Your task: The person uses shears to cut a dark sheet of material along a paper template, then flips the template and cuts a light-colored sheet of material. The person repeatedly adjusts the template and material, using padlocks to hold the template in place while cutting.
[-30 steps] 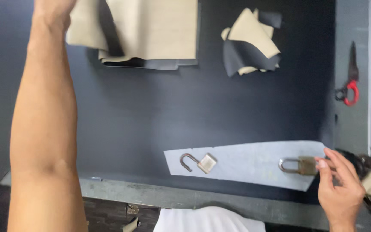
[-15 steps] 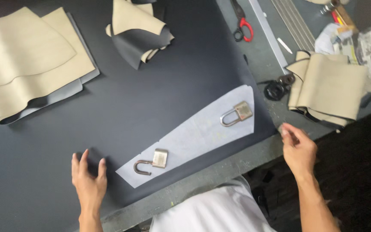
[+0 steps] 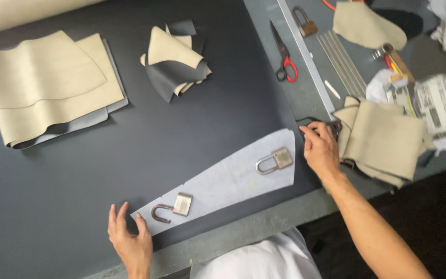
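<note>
A pale grey pattern piece lies on the dark sheet, weighted by two padlocks: one near its narrow left end, one near its wide right end. My left hand rests open on the dark sheet just beside the narrow tip, fingers spread. My right hand is past the wide end, fingers curled around a black tool at the sheet's edge.
Beige cut pieces are stacked at the far left, a smaller folded pile at the middle back. Red-handled scissors, a metal ruler, another padlock, beige pieces and papers lie to the right.
The view has swung left and closer. My left hand came down from the far stack to the pattern's tip; my right hand moved up onto the black tool.
</note>
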